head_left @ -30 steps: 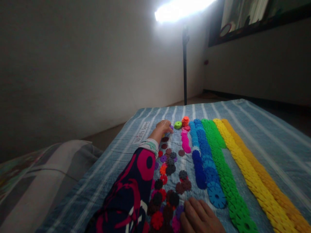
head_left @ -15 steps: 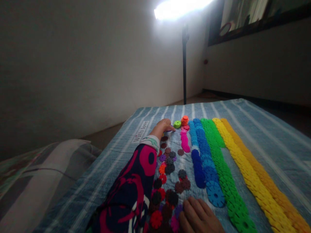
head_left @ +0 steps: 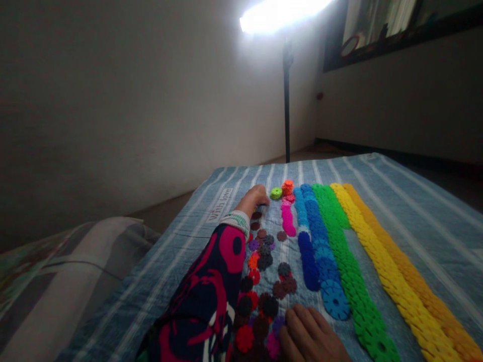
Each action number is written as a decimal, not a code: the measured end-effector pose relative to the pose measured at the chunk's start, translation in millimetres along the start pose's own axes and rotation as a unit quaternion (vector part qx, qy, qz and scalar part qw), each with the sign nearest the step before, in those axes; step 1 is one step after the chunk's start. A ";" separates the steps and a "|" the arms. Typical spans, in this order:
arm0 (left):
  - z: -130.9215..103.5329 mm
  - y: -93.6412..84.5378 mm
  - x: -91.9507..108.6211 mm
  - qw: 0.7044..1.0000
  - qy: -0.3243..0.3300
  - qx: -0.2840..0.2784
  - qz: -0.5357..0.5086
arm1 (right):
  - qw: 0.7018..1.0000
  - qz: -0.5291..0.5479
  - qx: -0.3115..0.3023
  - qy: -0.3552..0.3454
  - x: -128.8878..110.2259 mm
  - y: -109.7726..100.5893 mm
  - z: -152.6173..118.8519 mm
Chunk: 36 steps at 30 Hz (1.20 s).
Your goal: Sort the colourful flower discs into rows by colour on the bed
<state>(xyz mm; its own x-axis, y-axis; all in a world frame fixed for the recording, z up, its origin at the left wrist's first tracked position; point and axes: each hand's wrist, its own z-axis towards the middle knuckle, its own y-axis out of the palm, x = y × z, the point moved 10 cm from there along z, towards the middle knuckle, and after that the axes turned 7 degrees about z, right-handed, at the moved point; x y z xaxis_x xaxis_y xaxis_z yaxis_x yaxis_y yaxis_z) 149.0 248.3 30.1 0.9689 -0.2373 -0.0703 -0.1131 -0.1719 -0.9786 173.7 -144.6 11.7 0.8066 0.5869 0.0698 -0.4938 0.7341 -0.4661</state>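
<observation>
Purple plastic shows at the fingertips of my right hand (head_left: pixel 311 334), where one notched disc (head_left: pixel 278 326) lies just beside my bent fingers at the near end; whether they grip anything underneath, I can't make out. At the far end my left hand (head_left: pixel 258 194) is bent downward, fingers curled in, their tips hidden, so I can't say whether a piece is pinched there.

The loose mixed discs (head_left: pixel 244 338) spread along the left of the colour rows, from near my right hand to just below my left wrist. My sleeve (head_left: pixel 204 286) lies along their left side; if it drags sideways, I could sweep them out of place. Black discs (head_left: pixel 270 305) and brown discs (head_left: pixel 289 285) look much alike in this dim light, so I might mix them up. A careless thumb could tip the lime stack (head_left: pixel 275 193), just right of my left hand, or the orange stack (head_left: pixel 288 187) beside it. Should my weight ruck the striped cloth (head_left: pixel 181 271), the pink row (head_left: pixel 288 220), green row (head_left: pixel 347 266) and yellow row (head_left: pixel 381 261) could slip, as their pieces merely overlap.

I see no box or bowl; everything lies straight on the cloth, so nothing walls the discs in.
</observation>
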 end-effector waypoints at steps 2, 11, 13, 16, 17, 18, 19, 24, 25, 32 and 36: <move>0.8 1.0 -0.5 1.000 -0.005 0.001 -0.004 | 1.000 -0.001 -0.002 -0.001 -0.7 0.9 -2.4; -8.7 -6.2 7.6 0.999 0.027 0.027 -0.004 | 1.000 0.006 0.008 0.007 1.4 -1.3 2.6; -12.3 -11.5 13.7 0.998 0.041 0.042 -0.001 | 1.000 0.004 -0.006 -0.002 -0.6 2.7 -0.1; -15.6 -13.2 22.0 0.998 0.044 0.048 -0.003 | 0.999 0.002 -0.032 -0.016 -3.2 8.7 -4.1; -16.0 -12.4 24.1 0.998 0.041 0.050 -0.005 | 0.999 0.003 -0.036 -0.018 -3.6 9.4 -4.7; -16.1 -10.9 26.1 0.998 0.036 0.051 -0.008 | 0.999 0.003 -0.036 -0.019 -3.6 9.2 -4.9; -16.0 -8.8 27.6 0.998 0.031 0.052 -0.010 | 0.999 0.003 -0.032 -0.018 -3.4 8.2 -4.7; -14.3 1.2 26.8 0.998 -0.015 0.057 -0.018 | 1.000 0.001 -0.006 -0.002 -1.0 1.2 -1.4; -14.6 1.8 26.6 0.998 -0.020 0.060 -0.019 | 1.000 0.001 -0.009 0.000 -0.8 1.4 -0.8; -25.4 -2.3 32.1 0.997 -0.034 0.071 -0.024 | 1.000 0.007 -0.003 0.014 0.5 -1.9 3.0; -29.3 -5.8 33.9 0.997 -0.031 0.071 -0.020 | 1.000 0.017 0.010 0.021 2.5 -6.1 7.0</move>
<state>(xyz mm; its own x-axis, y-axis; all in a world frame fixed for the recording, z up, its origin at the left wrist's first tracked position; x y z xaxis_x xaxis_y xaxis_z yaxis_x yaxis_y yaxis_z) 176.0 213.2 39.0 0.9843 -0.1720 -0.0393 -0.0470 -0.0414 -0.9980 176.5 -145.2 20.9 0.8015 0.5978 0.0174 -0.5277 0.7207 -0.4496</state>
